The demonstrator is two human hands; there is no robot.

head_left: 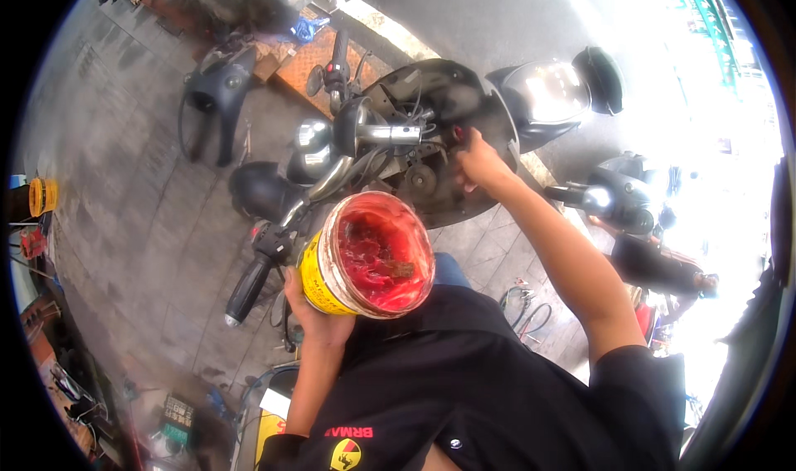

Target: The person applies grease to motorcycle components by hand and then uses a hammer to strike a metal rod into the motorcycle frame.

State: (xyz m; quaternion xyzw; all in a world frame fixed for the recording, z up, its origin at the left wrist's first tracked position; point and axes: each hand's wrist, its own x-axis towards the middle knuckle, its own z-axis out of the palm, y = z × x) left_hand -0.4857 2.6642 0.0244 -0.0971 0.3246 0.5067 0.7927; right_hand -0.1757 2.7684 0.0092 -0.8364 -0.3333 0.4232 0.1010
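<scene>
My left hand (pixel 322 320) grips a yellow tub (pixel 313 279) from its lower left side. The tub is tilted so its open mouth shows red grease (pixel 365 259) smeared inside, with a brownish lump in it. Ahead of it stands a partly stripped motor scooter (pixel 419 181), with its bare metal steering stem (pixel 390 135) and cables exposed. My right hand (pixel 482 162) reaches into the scooter's open front, just right of the stem. Its fingers are curled closed, with dark red at the fingertips; whatever they may hold is too small to make out.
The scooter's handlebar grips (pixel 247 293) stick out at left. A dark body panel (pixel 220 98) lies on the paving beyond. Other parked scooters (pixel 618 193) stand at right, near a person's arm (pixel 659 264). Cables (pixel 526 305) lie on the ground, and a green-and-black box (pixel 177 417) sits lower left.
</scene>
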